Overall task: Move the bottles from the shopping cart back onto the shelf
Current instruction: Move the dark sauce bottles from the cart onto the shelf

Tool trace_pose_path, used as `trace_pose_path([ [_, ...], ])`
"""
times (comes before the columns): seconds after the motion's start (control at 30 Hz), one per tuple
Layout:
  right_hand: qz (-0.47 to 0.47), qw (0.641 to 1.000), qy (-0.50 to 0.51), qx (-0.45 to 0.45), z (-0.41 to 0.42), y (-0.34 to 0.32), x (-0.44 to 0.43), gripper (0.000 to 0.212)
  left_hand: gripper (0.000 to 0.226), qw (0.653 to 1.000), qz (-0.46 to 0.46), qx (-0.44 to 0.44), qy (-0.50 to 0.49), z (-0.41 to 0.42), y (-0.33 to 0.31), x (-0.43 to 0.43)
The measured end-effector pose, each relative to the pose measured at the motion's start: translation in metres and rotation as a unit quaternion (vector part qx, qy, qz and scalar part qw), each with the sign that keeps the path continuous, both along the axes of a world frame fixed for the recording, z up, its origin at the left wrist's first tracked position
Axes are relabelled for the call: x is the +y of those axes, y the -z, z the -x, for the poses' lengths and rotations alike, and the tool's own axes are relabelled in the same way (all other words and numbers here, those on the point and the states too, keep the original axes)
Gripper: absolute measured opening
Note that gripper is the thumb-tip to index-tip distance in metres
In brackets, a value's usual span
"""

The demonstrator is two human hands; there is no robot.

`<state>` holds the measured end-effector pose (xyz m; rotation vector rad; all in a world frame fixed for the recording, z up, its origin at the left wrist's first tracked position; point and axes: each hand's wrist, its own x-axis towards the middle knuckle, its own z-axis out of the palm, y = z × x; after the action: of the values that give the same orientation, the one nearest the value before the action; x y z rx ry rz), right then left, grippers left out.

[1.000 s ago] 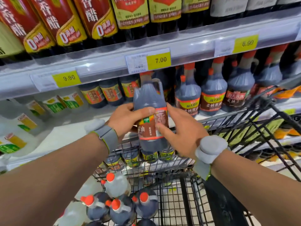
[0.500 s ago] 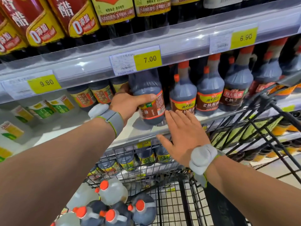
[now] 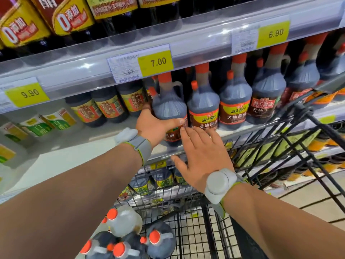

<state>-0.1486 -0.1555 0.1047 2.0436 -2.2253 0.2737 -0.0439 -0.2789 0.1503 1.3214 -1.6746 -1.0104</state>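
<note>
A dark soy sauce bottle [image 3: 169, 107] with an orange cap and a handle stands upright on the shelf [image 3: 89, 148], at the left end of a row of like bottles [image 3: 203, 107]. My left hand [image 3: 155, 126] grips its lower body from the left, thumb across the label. My right hand [image 3: 201, 152] hovers flat just in front of it, fingers straight, fingertips at the label. Several more bottles [image 3: 123, 238], dark and pale with orange caps, lie in the black wire shopping cart [image 3: 196, 227] below.
The shelf above [image 3: 196, 43] hangs low over the bottle tops, with price tags 9.90, 7.00 and 6.90. Round dark jars [image 3: 110, 107] and green-labelled packs [image 3: 43, 124] stand to the left. The cart's raised frame [image 3: 306, 133] crosses the right side. A lower shelf holds more bottles.
My left hand carried the bottle from above the cart onto the shelf and set it beside the row. My right hand let go of it and now stays flat in front.
</note>
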Motion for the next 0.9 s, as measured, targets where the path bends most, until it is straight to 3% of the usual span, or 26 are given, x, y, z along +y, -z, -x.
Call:
trace_pose_path([
  [0.13, 0.002, 1.000, 0.011, 0.013, -0.001, 0.000, -0.001, 0.083, 0.086, 1.000, 0.001, -0.019, -0.002, 0.005, 0.002, 0.006],
  [0.3, 0.002, 0.999, 0.025, 0.023, -0.003, 0.000, -0.001, 0.082, 0.100, 0.996, -0.052, -0.009, 0.071, -0.015, 0.004, -0.003],
  [0.4, 0.001, 0.999, 0.025, 0.024, -0.005, 0.001, -0.001, 0.079, 0.086, 0.992, -0.073, 0.014, 0.105, -0.029, 0.010, -0.008],
  [0.5, 0.005, 0.999, 0.029, 0.020, -0.006, 0.000, 0.000, 0.076, 0.076, 0.992, -0.056, 0.024, 0.110, -0.033, 0.011, -0.010],
  [0.9, 0.001, 0.999, 0.028, 0.018, -0.007, -0.004, 0.000, 0.068, 0.086, 0.999, 0.036, -0.009, 0.037, -0.024, 0.017, -0.007],
])
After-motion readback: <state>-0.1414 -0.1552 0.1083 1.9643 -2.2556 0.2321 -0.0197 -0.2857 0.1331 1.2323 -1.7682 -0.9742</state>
